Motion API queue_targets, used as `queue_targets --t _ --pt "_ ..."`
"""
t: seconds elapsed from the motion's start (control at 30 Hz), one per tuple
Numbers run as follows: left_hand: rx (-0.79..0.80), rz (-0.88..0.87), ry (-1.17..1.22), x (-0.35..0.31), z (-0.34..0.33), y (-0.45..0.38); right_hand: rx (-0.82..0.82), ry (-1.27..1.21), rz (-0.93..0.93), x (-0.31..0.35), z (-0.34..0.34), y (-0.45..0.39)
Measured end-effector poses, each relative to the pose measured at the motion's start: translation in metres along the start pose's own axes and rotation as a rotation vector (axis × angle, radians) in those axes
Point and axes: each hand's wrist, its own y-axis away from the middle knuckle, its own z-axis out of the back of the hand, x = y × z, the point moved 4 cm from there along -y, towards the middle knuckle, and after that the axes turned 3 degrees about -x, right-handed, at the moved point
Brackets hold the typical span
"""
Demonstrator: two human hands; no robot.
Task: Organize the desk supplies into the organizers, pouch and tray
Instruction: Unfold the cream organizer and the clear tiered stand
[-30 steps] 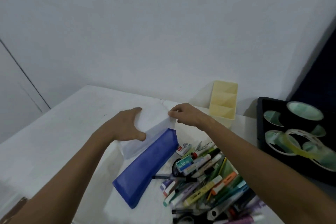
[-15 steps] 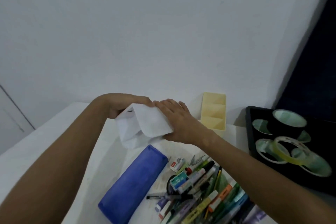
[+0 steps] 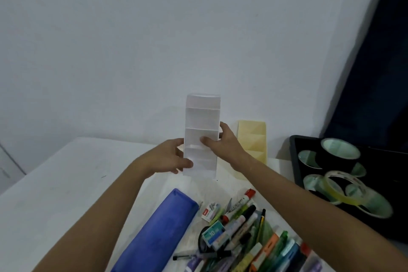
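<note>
1. White organizer (image 3: 202, 137): upright, open compartments facing the camera, held between both hands above the table (image 3: 55, 183), near the wall.
2. Left hand (image 3: 170, 158) grasps its lower left edge; right hand (image 3: 220, 143) grips the right side, thumb across the front.
3. Judgement: set it down level beside the yellow organizer (image 3: 252, 139), base flat before letting go.
4. Blue pouch (image 3: 159, 229), pen pile (image 3: 245, 236) and tape tray (image 3: 295, 152) lie nearer.
</note>
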Motion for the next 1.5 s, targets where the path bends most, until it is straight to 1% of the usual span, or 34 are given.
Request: queue_targets --t 0.17,0.27,0.33,0.43,0.6,0.7,0.8,0.93,1.17,1.37,1.5 --pt "-0.209 -0.061 -0.154 0.012 -0.007 -0.031 0.056 0.149 0.041 -0.009 -0.01 -0.003" --pt "-0.318 -0.029 -0.108 0.026 -0.01 -0.049 0.107 0.263 -0.027 -0.02 -0.009 -0.014" --pt "-0.34 -0.017 -0.077 0.032 -0.016 -0.061 0.122 0.284 -0.095 -0.03 -0.009 -0.023" --pt "-0.39 -0.021 -0.041 0.034 -0.024 -0.079 0.094 0.255 -0.107 -0.041 -0.006 -0.037" --pt "-0.46 -0.045 0.01 0.033 -0.034 -0.102 -0.001 0.302 -0.033 -0.05 -0.003 -0.055" --pt "-0.481 -0.032 0.05 0.039 -0.041 -0.112 -0.039 0.341 -0.003 -0.058 -0.008 -0.065" --pt "-0.503 -0.019 0.075 0.044 -0.046 -0.118 -0.033 0.382 -0.017 -0.071 -0.015 -0.073" --pt "-0.505 -0.029 0.074 0.049 -0.047 -0.125 -0.043 0.353 -0.028 -0.085 -0.018 -0.081" --pt "-0.524 -0.048 0.048 0.051 -0.051 -0.129 -0.088 0.33 0.045 -0.088 -0.016 -0.086" --pt "-0.473 -0.044 0.001 0.049 -0.049 -0.128 -0.099 0.343 0.03 -0.089 -0.015 -0.086" --pt "-0.434 -0.013 -0.034 0.049 -0.049 -0.126 -0.149 0.367 0.032 -0.079 -0.012 -0.076"
